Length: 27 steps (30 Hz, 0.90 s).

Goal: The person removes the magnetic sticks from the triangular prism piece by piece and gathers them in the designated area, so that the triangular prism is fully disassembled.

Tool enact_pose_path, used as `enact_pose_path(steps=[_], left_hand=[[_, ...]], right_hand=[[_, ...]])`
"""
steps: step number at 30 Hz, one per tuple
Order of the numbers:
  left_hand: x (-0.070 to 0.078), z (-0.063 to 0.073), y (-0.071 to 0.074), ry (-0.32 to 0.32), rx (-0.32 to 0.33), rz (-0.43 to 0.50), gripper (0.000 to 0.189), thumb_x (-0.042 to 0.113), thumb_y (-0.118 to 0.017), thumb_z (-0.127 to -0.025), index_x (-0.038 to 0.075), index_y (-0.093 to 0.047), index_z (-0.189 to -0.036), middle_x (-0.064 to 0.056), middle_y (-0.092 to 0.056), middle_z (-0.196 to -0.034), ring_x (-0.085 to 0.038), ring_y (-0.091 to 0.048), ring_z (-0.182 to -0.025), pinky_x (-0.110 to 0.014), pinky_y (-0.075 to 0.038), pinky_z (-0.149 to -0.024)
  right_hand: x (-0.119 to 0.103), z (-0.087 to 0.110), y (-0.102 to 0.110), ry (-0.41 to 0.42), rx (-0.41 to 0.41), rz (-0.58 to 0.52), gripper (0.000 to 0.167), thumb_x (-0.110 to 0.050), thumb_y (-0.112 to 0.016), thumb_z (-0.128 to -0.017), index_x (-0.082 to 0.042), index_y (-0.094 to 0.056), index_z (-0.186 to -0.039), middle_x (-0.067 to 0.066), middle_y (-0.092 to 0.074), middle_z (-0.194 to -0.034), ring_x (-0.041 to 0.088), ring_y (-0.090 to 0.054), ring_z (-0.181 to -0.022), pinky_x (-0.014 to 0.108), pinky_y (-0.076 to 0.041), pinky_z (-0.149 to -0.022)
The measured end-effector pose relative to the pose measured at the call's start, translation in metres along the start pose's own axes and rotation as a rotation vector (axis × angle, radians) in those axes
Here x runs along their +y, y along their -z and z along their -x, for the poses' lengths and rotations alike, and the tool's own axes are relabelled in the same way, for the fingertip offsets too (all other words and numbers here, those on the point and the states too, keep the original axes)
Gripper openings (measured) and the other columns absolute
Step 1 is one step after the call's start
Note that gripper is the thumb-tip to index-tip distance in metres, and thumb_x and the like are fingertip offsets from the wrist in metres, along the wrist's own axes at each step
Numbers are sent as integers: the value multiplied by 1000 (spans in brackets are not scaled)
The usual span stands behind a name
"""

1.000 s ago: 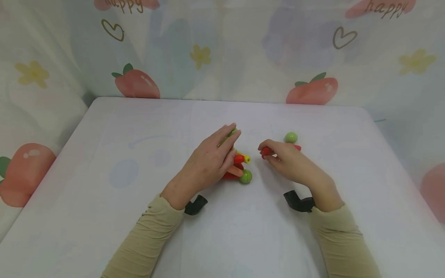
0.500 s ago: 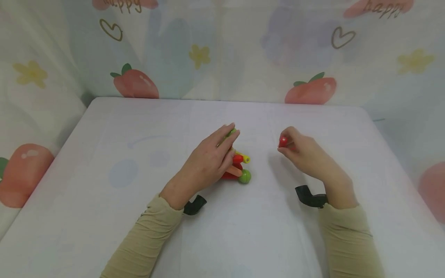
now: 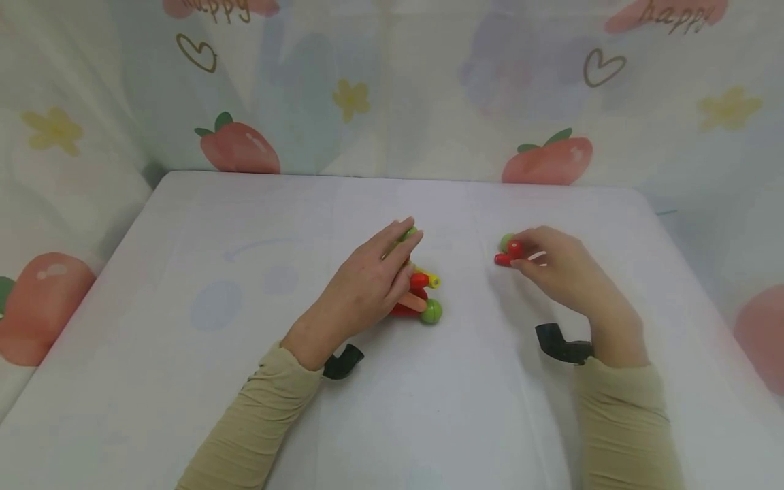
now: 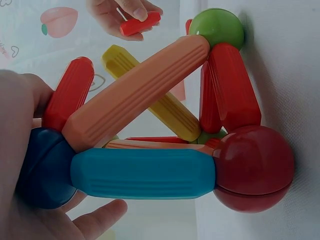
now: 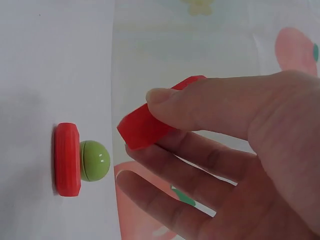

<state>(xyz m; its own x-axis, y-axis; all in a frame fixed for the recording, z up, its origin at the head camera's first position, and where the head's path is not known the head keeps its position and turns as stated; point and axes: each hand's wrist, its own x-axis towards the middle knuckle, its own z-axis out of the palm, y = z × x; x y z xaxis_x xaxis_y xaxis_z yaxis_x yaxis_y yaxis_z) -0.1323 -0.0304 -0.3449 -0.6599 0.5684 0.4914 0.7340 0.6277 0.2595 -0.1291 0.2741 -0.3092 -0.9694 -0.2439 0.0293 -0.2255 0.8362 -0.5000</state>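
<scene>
My left hand [image 3: 361, 289] rests over a framework of coloured rods and balls, its fingers extended across the top. In the left wrist view, the palm lies against a blue ball [image 4: 47, 167]. A teal rod [image 4: 142, 173] joins that ball to a dark red ball [image 4: 255, 167], and an orange rod [image 4: 140, 92] runs up to a green ball [image 4: 217, 27]. The right hand [image 3: 560, 269] pinches a short red rod [image 5: 150, 120] between thumb and fingers, raised over the table. Beyond it, another red rod [image 5: 67, 160] lies beside a loose green ball [image 5: 95, 160].
The white table [image 3: 275, 422] ends in front of a patterned curtain [image 3: 416, 88]. Black curved pieces [image 3: 560, 346] stick out at both wrists. A yellow rod [image 4: 119, 60] and further red rods [image 4: 235, 90] belong to the framework.
My right hand has moved right with the red rod, which has turned in its fingers. The rod and green ball on the table show again beside it. The left hand stays put.
</scene>
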Motion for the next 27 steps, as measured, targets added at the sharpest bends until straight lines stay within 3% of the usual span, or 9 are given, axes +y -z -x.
enact_pose_path(steps=[5, 13, 21, 27], left_hand=[[0, 0, 0, -4, 3, -8, 45, 18, -48, -103, 1, -49, -144, -15, -46, -152, -26, -43, -143, -34, -35, -118], [0, 0, 1, -13, -11, -23, 46, 18, -48, -102, 1, -48, -144, -15, -45, -152, -26, -43, -142, -34, -34, -118], [0, 0, 0, 2, -9, -9, 45, 19, -48, -103, 1, -49, -145, -14, -45, -153, -26, -42, -143, -34, -34, -118], [0, 0, 0, 1, -10, -7, 45, 19, -47, -103, 1, -49, -144, -15, -44, -153, -26, -42, -143, -34, -34, -118]], right_hand=[[1, -1, 1, -15, -5, 23, 39, -2, -64, -92, 5, -58, -130, 21, -62, -117, 36, -58, -107, 57, -53, -90], [6, -4, -3, 30, 35, 103, 39, 4, -65, -88, 1, -63, -127, 19, -61, -106, 34, -59, -96, 49, -55, -80], [5, -5, -9, -97, -9, 82, 42, 2, -62, -90, -1, -54, -131, 21, -57, -119, 38, -53, -107, 56, -51, -92], [6, -7, -14, -97, -18, 82, 37, 3, -63, -89, 3, -56, -125, 23, -58, -118, 39, -52, -108, 58, -49, -95]])
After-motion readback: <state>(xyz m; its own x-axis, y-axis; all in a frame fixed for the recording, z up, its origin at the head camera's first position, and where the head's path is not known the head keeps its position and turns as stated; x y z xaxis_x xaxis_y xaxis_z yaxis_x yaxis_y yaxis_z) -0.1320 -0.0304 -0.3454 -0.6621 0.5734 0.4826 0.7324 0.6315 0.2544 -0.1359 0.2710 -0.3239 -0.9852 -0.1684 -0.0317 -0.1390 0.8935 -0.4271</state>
